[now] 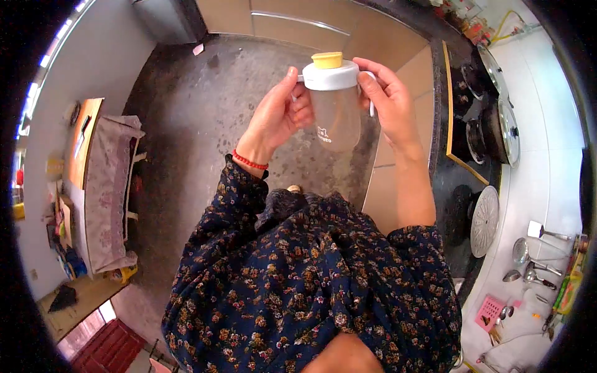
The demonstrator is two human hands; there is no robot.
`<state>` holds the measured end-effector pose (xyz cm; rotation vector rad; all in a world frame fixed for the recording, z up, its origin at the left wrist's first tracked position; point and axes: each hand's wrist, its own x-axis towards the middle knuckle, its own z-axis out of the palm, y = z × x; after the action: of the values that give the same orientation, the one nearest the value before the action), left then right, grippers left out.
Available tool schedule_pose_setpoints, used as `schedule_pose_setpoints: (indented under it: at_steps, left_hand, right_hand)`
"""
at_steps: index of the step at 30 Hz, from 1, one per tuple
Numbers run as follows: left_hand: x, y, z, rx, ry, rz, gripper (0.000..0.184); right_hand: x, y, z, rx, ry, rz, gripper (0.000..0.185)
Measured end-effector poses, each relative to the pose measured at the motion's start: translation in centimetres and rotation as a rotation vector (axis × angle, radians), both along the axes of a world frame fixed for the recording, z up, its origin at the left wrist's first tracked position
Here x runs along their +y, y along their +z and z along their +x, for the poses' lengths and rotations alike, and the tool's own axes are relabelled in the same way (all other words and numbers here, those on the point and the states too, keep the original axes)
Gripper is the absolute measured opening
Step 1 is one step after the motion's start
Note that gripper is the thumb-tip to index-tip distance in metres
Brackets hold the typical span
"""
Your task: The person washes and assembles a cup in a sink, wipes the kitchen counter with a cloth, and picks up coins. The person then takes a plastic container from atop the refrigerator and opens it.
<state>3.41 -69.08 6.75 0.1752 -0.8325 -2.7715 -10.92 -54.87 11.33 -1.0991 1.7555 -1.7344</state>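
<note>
The left hand [280,110] and right hand [392,102] grip the side handles [372,94] of a lidded, translucent bottle [336,118], held aloft over the floor [205,118]; either grip loosening could let it tilt and drop.

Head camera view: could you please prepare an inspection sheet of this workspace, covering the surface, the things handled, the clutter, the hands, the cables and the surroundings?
Surface: grey, stained floor; black countertop on the right.
Job's things: translucent plastic cup with white round lid, yellow cap and two white handles, held upright in the air; contents unclear.
Clutter: small pinkish scrap on the floor; round metal skimmer among utensils, lower right.
Hands: left hand, wearing a red bead bracelet, holds the left handle; right hand holds the right one.
Cables: thin yellow hose or cord, upper right; type unclear.
Surroundings: dark pot with glass lid, right; cloth-covered table, left.
</note>
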Motion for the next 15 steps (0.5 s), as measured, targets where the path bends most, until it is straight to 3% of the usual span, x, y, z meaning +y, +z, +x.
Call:
schedule_pose_setpoints:
  at_steps: [7,11,15]
  left_hand:
    - [-5.0,-0.3,2.2,-0.12,0.228,0.011,0.039]
    - [-12.0,-1.2,3.0,-0.159,0.392,0.007,0.034]
    - [-16.6,-3.1,5.2,-0.097,0.395,0.285,0.033]
  right_hand:
    - [-5.8,0.9,1.7,0.105,0.125,0.095,0.033]
    - [-13.6,0.8,1.8,0.246,0.239,0.184,0.036]
    - [-17.1,-0.1,2.6,0.294,0.266,0.187,0.036]
